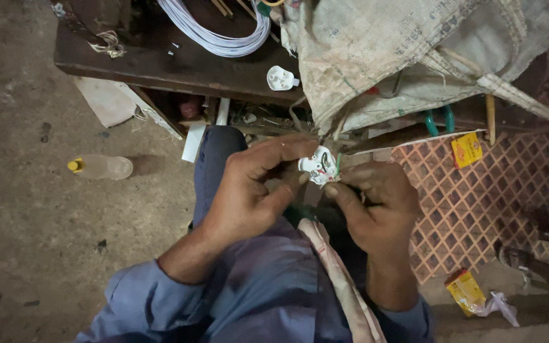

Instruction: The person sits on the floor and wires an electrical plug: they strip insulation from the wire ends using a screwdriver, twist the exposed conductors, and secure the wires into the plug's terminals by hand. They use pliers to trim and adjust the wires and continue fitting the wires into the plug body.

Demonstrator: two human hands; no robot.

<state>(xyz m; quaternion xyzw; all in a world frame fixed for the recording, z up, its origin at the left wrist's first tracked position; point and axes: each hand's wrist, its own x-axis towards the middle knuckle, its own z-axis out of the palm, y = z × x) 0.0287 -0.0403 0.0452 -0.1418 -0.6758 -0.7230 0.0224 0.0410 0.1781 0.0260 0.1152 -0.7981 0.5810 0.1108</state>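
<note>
A: Item one, the held piece?

B: Opened white plug base [318,166], with thin wires, one green, running into it. It sits above the person's lap, between both hands, just in front of the workbench edge [160,75].

A: Grip on it?

B: Left hand [249,190]: fingers curled over the plug base from the left, thumb pressed up toward its underside, pinching it. Right hand [376,206]: thumb and fingertips pressed together at the plug base's lower right side, where the wires enter. Which part they pinch cannot be told.

A: Surroundings, taken from the plug base?

B: Directly above it on the workbench, a white plug cover [281,78], lying loose. Farther up and left, a coil of white cable [223,38]. Above and right, a woven sack [376,57] draped over the bench edge, its lower folds hanging close over the hands. Right of the plug base, a red lattice-patterned mat [478,197] with a small yellow packet [466,149] at its top; a second yellow packet [465,291] lies lower right on the floor beside crumpled white wrapping. Far left on the dirt floor, a clear plastic bottle with a yellow cap [100,167], lying on its side.

A: Anything obstructing?

B: The left fingers cover the plug base's left half; the sack hides the bench behind it.
</note>
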